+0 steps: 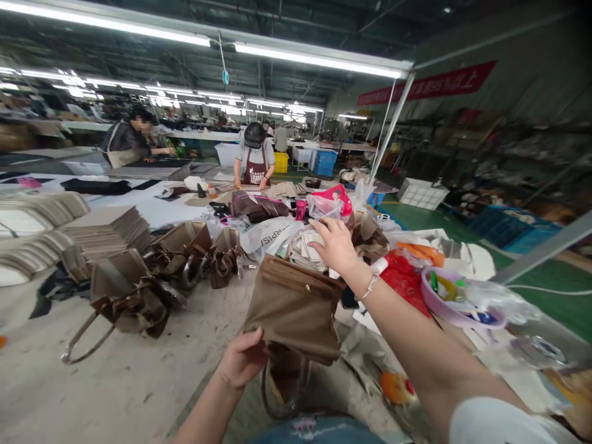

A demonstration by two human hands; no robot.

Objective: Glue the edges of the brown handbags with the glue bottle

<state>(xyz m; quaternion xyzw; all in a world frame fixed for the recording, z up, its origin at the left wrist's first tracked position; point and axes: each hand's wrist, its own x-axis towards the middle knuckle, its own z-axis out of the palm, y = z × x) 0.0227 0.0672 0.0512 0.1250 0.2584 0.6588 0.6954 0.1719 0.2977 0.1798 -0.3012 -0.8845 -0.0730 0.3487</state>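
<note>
A brown handbag (pixel 296 305) with a small gold fitting hangs tilted at the table's near edge, its looped handle lowest. Around its left lower edge my left hand (pixel 244 356) is closed, thumb on the near face and the other fingers hidden behind. My right hand (pixel 335 245) reaches out above the bag's far side, fingers spread and apart from the bag. Just beneath that hand lies a stack of pale cards or panels (pixel 309 250). A white printed plastic bag (pixel 271 237) rests to its left.
Several brown bags (pixel 129 296) and stacked grey panels (pixel 108 228) line the left side. A lilac basin (pixel 428 296) and a red plastic bag (pixel 404 280) sit at right. Across the table a person in an apron (pixel 255 161) works; another person (pixel 132 139) leans at far left.
</note>
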